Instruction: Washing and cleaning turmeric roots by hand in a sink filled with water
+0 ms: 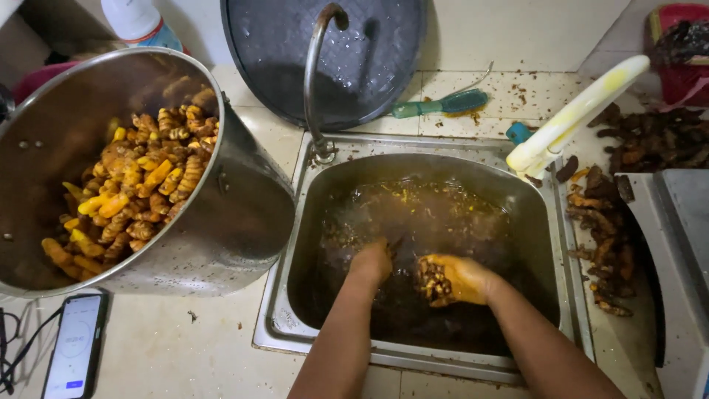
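Rectangular stainless-steel sink (pixel 561 244), centre of frame, set into a pale tiled counter (pixel 162 347): filled with murky brown water flecked with yellow.

Left hand (pixel 371 262), lower centre: plunged into the water, fingers under the surface; whether it grips anything cannot be told.

Right hand (pixel 452 279), just right of the left hand: stained yellow, cupped and raised at the water's surface, closed around a clump of small muddy brown turmeric pieces (pixel 432 282).

Curved grey metal tap (pixel 316 81), upper centre: rises from the sink's back left corner and arches forward.

Large round stainless-steel pot (pixel 244 214), left of frame: tilted on the counter beside the sink, its side touching the sink's rim. Holds a heap of cleaned yellow-orange turmeric roots (pixel 140 192).

Dark round pan lid (pixel 369 52), top centre: leaning against the wall behind the tap.

Green-handled scrubbing brush (pixel 439 105), upper right of centre: lying on the counter behind the sink.

Pile of unwashed dark brown turmeric roots (pixel 605 236), right of frame: spread along the counter beside the sink's right rim and up toward the upper right corner.

White and yellow plastic handle (pixel 576 114), upper right: slanting across the sink's back right corner.

Black smartphone with a lit screen (pixel 74 346), lower left corner: flat on the counter below the pot, with a dark cable (pixel 15 347) beside it.
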